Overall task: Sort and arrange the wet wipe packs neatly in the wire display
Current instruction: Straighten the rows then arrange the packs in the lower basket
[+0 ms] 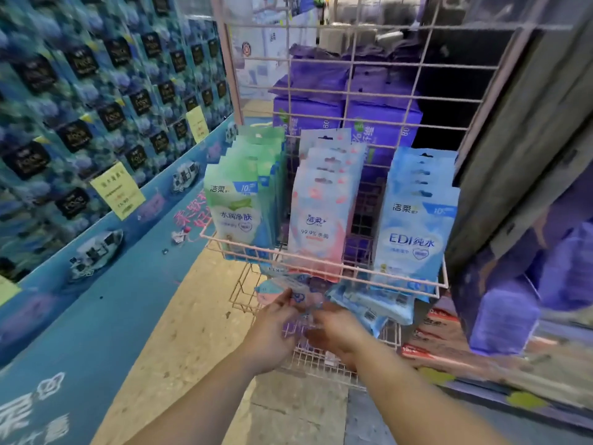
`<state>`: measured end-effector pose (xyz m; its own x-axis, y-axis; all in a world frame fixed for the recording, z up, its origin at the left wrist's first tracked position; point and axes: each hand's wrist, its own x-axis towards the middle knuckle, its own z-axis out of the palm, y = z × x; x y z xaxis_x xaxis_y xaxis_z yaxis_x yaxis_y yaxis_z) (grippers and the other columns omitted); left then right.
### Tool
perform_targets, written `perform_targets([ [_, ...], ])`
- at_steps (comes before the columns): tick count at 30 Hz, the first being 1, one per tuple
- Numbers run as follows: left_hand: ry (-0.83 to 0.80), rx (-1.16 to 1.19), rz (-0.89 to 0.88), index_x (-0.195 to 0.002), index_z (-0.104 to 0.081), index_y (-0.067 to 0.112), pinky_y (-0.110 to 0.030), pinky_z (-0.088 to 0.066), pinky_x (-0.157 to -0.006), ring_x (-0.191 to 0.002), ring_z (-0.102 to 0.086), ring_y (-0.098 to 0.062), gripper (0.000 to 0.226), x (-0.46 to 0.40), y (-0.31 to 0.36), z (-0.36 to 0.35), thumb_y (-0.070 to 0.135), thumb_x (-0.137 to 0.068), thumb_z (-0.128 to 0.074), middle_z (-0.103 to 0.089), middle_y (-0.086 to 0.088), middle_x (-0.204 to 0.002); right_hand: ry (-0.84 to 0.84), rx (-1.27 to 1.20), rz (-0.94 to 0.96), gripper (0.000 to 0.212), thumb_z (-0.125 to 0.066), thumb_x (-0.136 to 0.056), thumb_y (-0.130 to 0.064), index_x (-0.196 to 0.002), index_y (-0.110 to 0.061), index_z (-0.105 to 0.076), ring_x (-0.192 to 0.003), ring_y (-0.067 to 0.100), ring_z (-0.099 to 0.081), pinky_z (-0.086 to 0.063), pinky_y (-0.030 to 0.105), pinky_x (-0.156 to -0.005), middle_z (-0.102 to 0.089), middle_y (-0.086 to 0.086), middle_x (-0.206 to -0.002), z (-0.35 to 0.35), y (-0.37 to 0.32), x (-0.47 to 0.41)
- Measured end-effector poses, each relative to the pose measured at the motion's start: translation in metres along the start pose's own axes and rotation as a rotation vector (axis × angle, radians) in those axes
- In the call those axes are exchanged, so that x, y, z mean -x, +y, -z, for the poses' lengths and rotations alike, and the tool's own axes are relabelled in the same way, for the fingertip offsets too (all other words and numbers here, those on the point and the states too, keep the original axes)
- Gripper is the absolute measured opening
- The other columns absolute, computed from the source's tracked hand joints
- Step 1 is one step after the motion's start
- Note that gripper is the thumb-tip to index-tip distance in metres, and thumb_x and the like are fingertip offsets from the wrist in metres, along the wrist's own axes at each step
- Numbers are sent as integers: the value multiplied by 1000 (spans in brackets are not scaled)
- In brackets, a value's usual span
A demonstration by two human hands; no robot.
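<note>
Hands meet at the lower basket of a pink wire display (353,59) in a shop aisle, seen from the head camera. The left hand (272,329) and the right hand (337,332) reach forward side by side, their fingers curled around a blurred pack (300,311) with pink and purple tones held between them; motion blur makes it impossible to tell how firmly either hand grips it. Just beside the right hand, loose blue packs (375,303) lie jumbled across the lower wire basket (321,361).

Above the hands, the upper basket (321,263) holds three upright rows of wet wipe packs. Green packs (239,207) stand at the left, pink-and-white packs (321,216) in the middle, and blue packs (414,226) at the right, each row stacked front to back and facing the camera. Gaps separate the three rows. Behind the wire grid, large purple packages (346,114) are piled up.

To the left runs a blue promotional stand (96,300) topped with a wall of blue-patterned boxes (80,91), with yellow price tags (117,189) clipped along its edge. At the right, more purple packages (513,300) fill a shelf, and red-labelled goods (430,335) sit low down near the floor (199,332), which is tan and speckled.
</note>
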<state>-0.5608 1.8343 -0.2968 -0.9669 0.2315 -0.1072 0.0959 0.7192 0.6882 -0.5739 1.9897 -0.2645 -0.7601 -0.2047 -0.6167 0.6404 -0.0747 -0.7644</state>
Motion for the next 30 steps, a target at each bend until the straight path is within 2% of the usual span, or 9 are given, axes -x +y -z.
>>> perform_targets([
  [4, -180, -20, -142, -125, -60, 35, -23, -25, -113, -136, -33, -4, 44, -5, -16, 7, 40, -81, -60, -42, 12, -145, 214, -34, -22, 19, -52, -95, -28, -88, -12, -61, -57, 21, -58, -51, 29, -50, -65, 7, -68, -18, -7, -28],
  [7, -207, 45, -126, -115, -68, 27, -11, -37, -97, -116, -53, -1, 28, -11, -36, 29, 25, -87, -63, -60, 18, -118, 413, 224, -35, 32, -55, -93, -33, -107, -4, -58, -58, 20, -60, -48, 25, -49, -66, 13, -84, -32, -10, -41],
  [11, 72, -5, 86, -125, -60, 25, -28, -43, -96, -115, -57, -17, 41, -27, -62, 58, 25, -84, -64, -61, 2, -125, 517, 705, -21, 65, -56, -87, -47, -139, -12, -38, -116, 23, -57, -48, 28, -89, -54, 7, -134, -46, -3, -57],
  [15, -165, -292, 143, -147, -23, 35, -47, -15, -117, -128, -50, -21, 67, -39, -64, 48, 42, -87, -51, -57, 4, -137, 591, 850, 38, 58, -51, -88, -52, -135, -19, -43, -93, 23, -63, -49, 26, -80, -60, 9, -127, -51, 3, -52],
  [19, 41, -336, 116, -143, -35, 31, -48, -12, -116, -122, -55, -19, 60, -36, -49, 34, 39, -86, -51, -62, 5, -130, 624, 825, 167, 52, -49, -92, -49, -136, -22, -45, -108, 26, -61, -49, 25, -83, -58, 7, -132, -47, 7, -39],
  [23, 196, 230, 137, -117, -55, 40, -41, -51, -88, -96, -64, -28, 38, -31, -40, 32, 55, -83, -54, -68, -1, -95, 566, 408, 312, 36, -54, -94, -28, -129, -23, -52, -74, 15, -66, -45, 8, -56, -64, 5, -124, -43, 14, -27],
  [26, 312, 474, 206, -81, -51, 45, -47, -56, -75, -83, -65, -34, 30, -39, -28, 29, 71, -67, -55, -64, -15, -99, 510, 332, 456, 39, -65, -84, -31, -122, -24, -58, -85, 16, -68, -53, 25, -75, -69, -3, -105, -47, 25, -18],
  [28, 366, 679, 299, -76, -48, 33, -44, -56, -60, -68, -65, -31, 32, -44, -18, 31, 51, -69, -73, -65, -20, -100, 417, 375, 474, 51, -68, -81, -33, -130, -26, -54, -81, 4, -62, -50, 21, -77, -65, -5, -112, -43, 29, -11],
  [30, 345, 783, 362, -75, -45, 24, -36, -54, -49, -54, -65, -25, 36, -52, -16, 32, 22, -72, -81, -64, -15, -92, 453, 500, 508, 46, -68, -82, -29, -127, -25, -57, -93, 9, -59, -49, 25, -86, -62, -2, -122, -26, 32, -4],
])
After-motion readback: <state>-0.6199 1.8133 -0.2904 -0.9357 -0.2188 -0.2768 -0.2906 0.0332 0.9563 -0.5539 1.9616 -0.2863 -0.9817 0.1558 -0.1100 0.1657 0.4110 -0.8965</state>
